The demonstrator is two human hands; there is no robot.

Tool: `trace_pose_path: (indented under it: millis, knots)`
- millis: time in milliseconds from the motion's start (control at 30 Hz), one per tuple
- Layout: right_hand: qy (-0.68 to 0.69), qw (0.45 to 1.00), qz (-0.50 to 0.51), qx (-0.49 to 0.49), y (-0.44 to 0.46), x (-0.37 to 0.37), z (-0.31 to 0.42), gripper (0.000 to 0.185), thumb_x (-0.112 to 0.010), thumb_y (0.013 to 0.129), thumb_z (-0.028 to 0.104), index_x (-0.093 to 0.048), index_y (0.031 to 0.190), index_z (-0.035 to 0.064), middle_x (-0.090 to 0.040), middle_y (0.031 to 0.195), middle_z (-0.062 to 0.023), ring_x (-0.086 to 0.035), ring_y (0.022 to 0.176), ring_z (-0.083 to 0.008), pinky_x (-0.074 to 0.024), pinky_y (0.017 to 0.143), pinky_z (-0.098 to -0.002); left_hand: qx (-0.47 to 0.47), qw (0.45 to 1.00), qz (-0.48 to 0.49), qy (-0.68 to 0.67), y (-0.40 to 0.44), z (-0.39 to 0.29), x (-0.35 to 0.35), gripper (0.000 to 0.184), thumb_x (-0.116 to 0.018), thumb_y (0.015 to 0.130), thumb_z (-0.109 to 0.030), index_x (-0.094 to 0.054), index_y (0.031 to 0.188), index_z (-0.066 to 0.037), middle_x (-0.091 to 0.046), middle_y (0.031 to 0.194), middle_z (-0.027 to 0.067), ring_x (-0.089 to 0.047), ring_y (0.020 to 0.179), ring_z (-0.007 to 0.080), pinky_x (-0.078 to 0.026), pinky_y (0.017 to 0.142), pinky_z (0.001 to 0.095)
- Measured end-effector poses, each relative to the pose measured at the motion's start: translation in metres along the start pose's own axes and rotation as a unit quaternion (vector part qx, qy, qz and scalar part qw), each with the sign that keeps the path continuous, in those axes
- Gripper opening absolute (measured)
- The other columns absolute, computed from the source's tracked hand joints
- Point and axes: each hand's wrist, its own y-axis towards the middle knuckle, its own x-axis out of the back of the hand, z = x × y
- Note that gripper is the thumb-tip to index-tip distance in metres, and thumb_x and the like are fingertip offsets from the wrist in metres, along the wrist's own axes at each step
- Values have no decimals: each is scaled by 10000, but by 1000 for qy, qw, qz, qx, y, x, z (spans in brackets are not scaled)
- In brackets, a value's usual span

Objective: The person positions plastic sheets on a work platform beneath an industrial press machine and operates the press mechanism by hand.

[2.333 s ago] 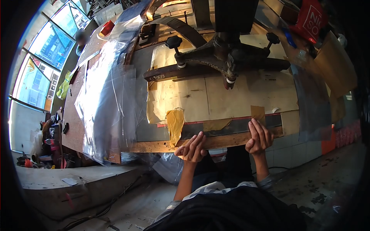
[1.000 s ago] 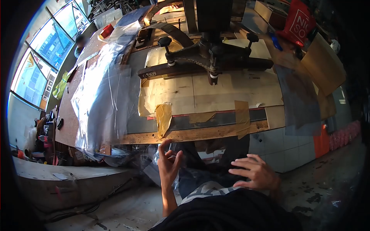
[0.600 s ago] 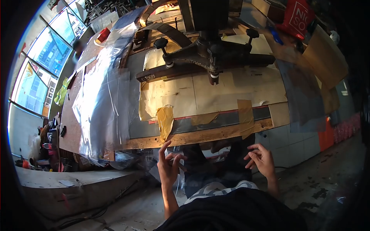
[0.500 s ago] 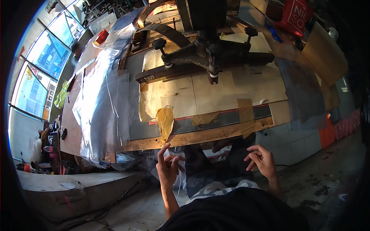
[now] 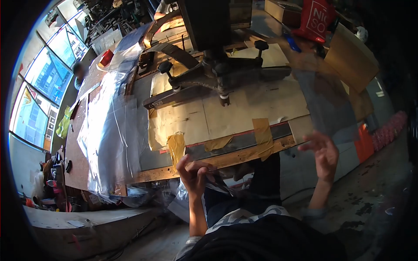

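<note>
My left hand (image 5: 193,174) is at the table's front edge, just below a strip of yellow tape (image 5: 176,148). Its fingers are bent together in a pinch, and a thin glossy sheet (image 5: 222,182) sticks out from them to the right; its exact kind is hard to make out. My right hand (image 5: 323,157) is raised off the right front corner, fingers spread, slightly blurred and holding nothing. Between the hands, more yellow tape (image 5: 262,137) runs over the wooden edge strip (image 5: 226,163). A large pale sheet (image 5: 230,115) lies behind it on the table.
A black metal clamp frame (image 5: 187,89) with knobs stands over the pale sheet. Clear plastic sheets (image 5: 109,139) cover the table's left side. At the right are a cardboard piece (image 5: 352,58), a red bag (image 5: 314,21) and an orange panel (image 5: 364,143). Another person (image 5: 79,74) is at the far left.
My right hand has risen and moved right, its fingers spreading. My left hand has gone from a stretched index finger to a pinch with the glossy sheet. The view has shifted slightly.
</note>
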Motion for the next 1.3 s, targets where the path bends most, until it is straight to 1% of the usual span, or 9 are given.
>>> trace_pose_path:
  millis: [67,100,233,567,767,900,1200,1233,1300]
  knots:
    - [-20,999,-3,31,29,8,19,686,-588,918,453,-437,1313,-87,-624,1156,-204,-669,911,-235,-541,778,-357,-13,1000,15,-19,14,-1,-7,688,-654,916,-245,-195,1410,-110,-659,728,131,-633,577,177,-492,512,234]
    - [-33,998,17,52,44,8,29,659,-545,947,444,-432,1311,-94,-597,1207,-200,-656,941,-226,-564,765,-359,-73,993,90,-27,24,0,-2,612,-575,943,-71,-182,1406,-147,-672,827,182,-672,642,225,-535,489,260]
    - [-45,983,-103,146,88,0,44,432,-439,1018,276,-487,1268,-72,-563,1257,-177,-649,958,-176,-584,597,-272,-123,986,113,-5,51,-9,-12,658,-602,925,-70,-168,1414,-140,-671,836,193,-649,617,219,-524,506,264]
    - [16,978,-85,188,108,-5,63,372,-444,1018,257,-570,1133,-74,-647,1035,-154,-669,825,-197,-568,543,-297,-117,988,102,-14,72,-27,-12,802,-646,904,-266,-87,1467,-148,-663,776,165,-629,527,185,-505,429,254]
    - [36,980,-86,175,110,-3,56,378,-456,1014,275,-573,1120,-69,-660,963,-146,-666,767,-181,-549,518,-287,-146,982,122,5,70,-30,-12,743,-602,933,-190,-86,1464,-136,-664,805,172,-641,561,199,-529,456,265]
    - [47,982,-73,166,110,-3,53,377,-467,1009,286,-578,1095,-64,-667,866,-140,-660,714,-174,-539,509,-283,-157,981,113,-17,62,-26,-11,704,-616,896,4,-164,1425,-102,-673,849,191,-633,602,204,-524,556,273]
    - [51,985,-109,124,107,-5,49,486,-406,1017,396,-581,1095,-51,-672,795,-156,-651,610,-202,-515,503,-294,-116,988,100,-37,55,-22,-15,699,-620,909,-50,-156,1429,-101,-674,843,199,-637,596,213,-514,533,273]
    - [57,983,-130,115,106,-8,49,524,-379,1020,428,-582,1099,-48,-673,793,-160,-652,600,-210,-511,509,-296,-120,989,80,-12,55,-17,-17,799,-632,919,-256,-82,1483,-121,-655,787,153,-646,565,187,-514,429,253]
    - [74,987,-95,107,103,-8,47,613,-300,1017,495,-584,1107,-41,-677,798,-168,-656,591,-225,-503,533,-294,-79,995,47,-38,51,-20,-20,821,-637,922,-257,-71,1488,-76,-648,768,138,-624,525,172,-499,432,237]
